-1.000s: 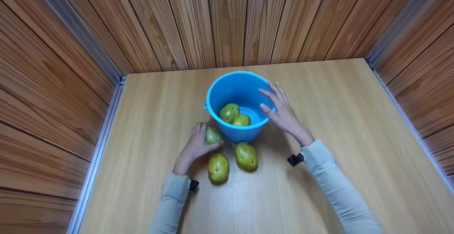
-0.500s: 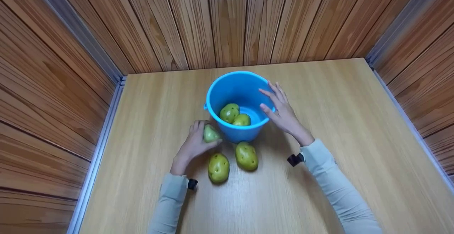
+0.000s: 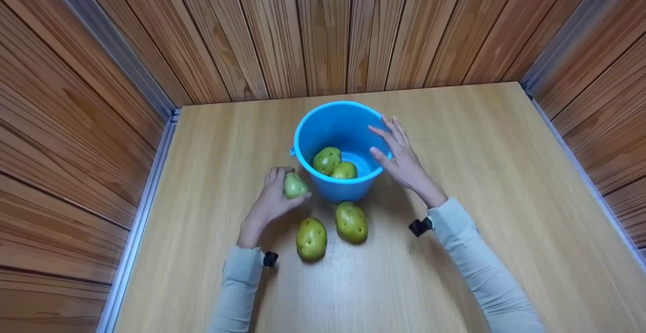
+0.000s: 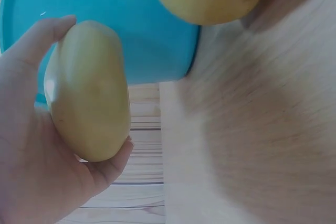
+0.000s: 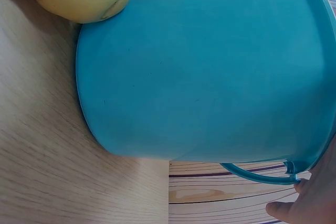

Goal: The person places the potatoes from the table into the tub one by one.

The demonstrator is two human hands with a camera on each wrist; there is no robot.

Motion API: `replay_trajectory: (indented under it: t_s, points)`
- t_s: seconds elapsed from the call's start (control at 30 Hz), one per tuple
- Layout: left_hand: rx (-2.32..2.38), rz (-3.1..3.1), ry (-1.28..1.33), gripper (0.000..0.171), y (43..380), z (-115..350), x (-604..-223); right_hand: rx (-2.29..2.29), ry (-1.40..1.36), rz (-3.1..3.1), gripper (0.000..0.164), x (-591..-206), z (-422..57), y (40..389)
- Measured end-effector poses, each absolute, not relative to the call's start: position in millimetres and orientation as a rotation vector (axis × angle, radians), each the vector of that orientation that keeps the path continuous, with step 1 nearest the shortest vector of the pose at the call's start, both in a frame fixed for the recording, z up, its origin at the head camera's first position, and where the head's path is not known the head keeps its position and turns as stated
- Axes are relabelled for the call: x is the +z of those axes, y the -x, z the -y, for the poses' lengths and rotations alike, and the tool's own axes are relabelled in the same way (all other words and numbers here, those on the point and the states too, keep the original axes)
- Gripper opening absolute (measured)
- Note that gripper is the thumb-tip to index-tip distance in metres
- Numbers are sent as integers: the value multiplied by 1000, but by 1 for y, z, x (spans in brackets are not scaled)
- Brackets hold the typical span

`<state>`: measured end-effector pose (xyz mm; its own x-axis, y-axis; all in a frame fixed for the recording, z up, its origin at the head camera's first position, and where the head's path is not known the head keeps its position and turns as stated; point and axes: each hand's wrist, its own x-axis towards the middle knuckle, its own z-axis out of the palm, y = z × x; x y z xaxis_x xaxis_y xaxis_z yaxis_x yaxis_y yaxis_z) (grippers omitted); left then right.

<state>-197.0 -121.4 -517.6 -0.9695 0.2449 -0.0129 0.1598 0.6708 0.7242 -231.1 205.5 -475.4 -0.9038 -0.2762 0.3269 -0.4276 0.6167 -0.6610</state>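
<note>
My left hand grips a greenish potato beside the front left of the blue bucket. In the left wrist view, thumb and fingers curl round the ends of this potato, with the bucket wall behind it. My right hand is at the bucket's right rim, its fingers spread and fairly straight. Only part of the right hand shows in the right wrist view, near the handle joint. Inside the bucket lie two potatoes, one farther left and one in front.
Two more potatoes lie on the wooden table before the bucket, one nearer and one close to its base. Wood-plank walls enclose the back and sides. The bucket's handle hangs along its side.
My left hand has drawn slightly left and back with the potato, away from the bucket. The right hand, the bucket and the other potatoes have stayed in place.
</note>
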Motion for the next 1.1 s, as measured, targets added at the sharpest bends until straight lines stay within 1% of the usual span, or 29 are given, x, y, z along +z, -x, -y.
replay_trajectory:
  t_s: [0.4,0.8,1.1]
  points:
    - [1229,-2769,-312,84,198,127,-509,1173,-568,2663,50,-475,-205,231]
    - [1279,-2780,-295,82,198,136,-498,1191,-551,2669,52,-473,-205,229]
    - [1275,-2814,-285,79,197,142,-489,1186,-556,2654,50,-475,-204,229]
